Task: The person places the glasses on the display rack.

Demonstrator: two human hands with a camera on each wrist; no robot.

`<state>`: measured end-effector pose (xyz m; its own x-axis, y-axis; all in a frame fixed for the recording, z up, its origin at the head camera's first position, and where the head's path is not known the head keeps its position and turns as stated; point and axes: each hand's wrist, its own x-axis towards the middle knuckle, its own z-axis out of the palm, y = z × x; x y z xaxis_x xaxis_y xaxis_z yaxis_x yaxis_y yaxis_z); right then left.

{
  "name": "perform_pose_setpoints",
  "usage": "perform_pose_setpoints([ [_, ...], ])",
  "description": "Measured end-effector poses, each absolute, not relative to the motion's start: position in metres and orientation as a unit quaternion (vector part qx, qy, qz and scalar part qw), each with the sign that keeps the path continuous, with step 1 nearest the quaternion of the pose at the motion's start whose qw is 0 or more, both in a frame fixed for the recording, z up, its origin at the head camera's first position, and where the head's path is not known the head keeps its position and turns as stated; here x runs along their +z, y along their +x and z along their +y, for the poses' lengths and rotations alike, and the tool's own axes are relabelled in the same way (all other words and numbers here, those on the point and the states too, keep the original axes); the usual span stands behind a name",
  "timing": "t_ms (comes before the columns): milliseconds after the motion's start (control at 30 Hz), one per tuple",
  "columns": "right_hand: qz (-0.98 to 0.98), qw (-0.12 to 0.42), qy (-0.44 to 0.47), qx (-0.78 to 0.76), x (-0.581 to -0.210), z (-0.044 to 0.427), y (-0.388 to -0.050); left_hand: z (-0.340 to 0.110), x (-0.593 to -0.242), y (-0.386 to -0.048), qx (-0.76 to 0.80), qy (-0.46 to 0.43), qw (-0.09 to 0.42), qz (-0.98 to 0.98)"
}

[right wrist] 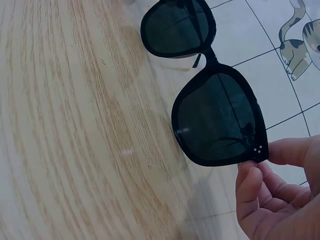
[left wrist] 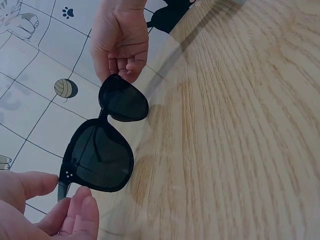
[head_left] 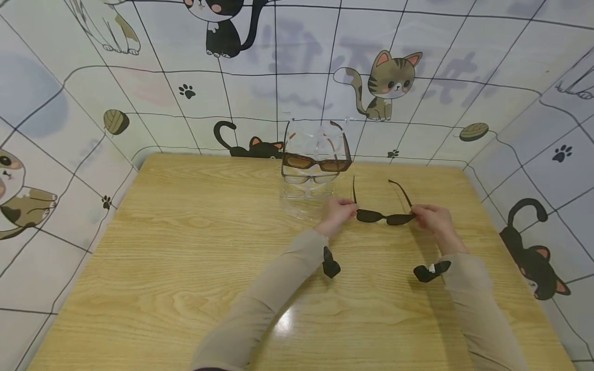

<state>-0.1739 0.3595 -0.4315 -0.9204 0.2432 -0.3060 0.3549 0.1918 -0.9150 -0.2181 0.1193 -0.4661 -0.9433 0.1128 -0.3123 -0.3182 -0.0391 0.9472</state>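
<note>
A pair of black sunglasses (head_left: pixel 383 217) with dark lenses is held between both hands, its temples unfolded and pointing toward the back wall. My left hand (head_left: pixel 337 214) pinches the left hinge corner; in the left wrist view its thumb and fingers grip the temple beside the lens (left wrist: pixel 100 155). The opposite hinge corner is pinched by my right hand (head_left: pixel 433 219), and the right wrist view shows thumb and fingers at the corner of the frame (right wrist: pixel 220 120). Just left of the sunglasses stands a clear glasses stand (head_left: pixel 301 210), close to my left hand.
On the stand sit brown-framed sunglasses (head_left: pixel 317 163) at the top, with dark-rimmed glasses (head_left: pixel 311 179) and thin-rimmed glasses (head_left: pixel 308 194) below. The wooden table (head_left: pixel 185 247) meets a cat-patterned wall (head_left: pixel 301 93) at the back and sides.
</note>
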Motion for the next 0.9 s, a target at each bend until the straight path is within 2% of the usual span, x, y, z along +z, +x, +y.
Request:
perform_pose_setpoints([
  [233, 0.727, 0.046, 0.201, -0.656, -0.43, 0.359, -0.17, 0.119, -0.465, -0.216, 0.726, -0.082, 0.159, 0.665],
  [500, 0.693, 0.016, 0.192, -0.695, -0.43, 0.36, -0.16, 0.117, -0.456, -0.212, 0.749, -0.072, 0.171, 0.636],
  [700, 0.645, -0.026, 0.186, -0.74, -0.425, 0.361, -0.153, 0.116, -0.441, -0.207, 0.77, -0.042, 0.175, 0.613],
  [900, 0.605, -0.034, 0.158, -0.779, -0.407, 0.36, -0.141, 0.114, -0.423, -0.2, 0.773, -0.019, 0.181, 0.608],
])
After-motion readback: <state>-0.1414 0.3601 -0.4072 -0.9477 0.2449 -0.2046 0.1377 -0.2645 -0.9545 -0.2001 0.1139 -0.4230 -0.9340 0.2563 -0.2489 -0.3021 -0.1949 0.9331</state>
